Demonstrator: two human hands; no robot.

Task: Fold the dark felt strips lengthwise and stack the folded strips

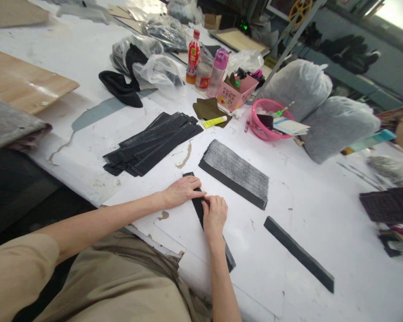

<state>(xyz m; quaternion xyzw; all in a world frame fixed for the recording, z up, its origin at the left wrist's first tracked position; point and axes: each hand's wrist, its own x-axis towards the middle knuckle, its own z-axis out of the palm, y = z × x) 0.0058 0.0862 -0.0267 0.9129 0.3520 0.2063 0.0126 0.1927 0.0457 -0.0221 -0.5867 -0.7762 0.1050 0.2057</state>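
Note:
A long black strip [199,209] lies on the white table [322,214] in front of me. My left hand [183,190] rests on its upper part, fingers curled and pressing on it. My right hand [215,215] pinches the same strip just beside the left, fingers closed on its edge. A grey-topped stack of black strips [237,172] lies just beyond my hands. Another single black strip [298,253] lies to the right. A fanned pile of black strips [154,143] sits to the upper left.
A pink bowl [255,129] with cards and a pen, a pink box [235,94], a pink bottle [218,71], a red bottle [193,56] and a yellow glue tube [214,121] stand at the back. Grey bagged bundles [336,127] lie at right, plastic bags [147,62] behind.

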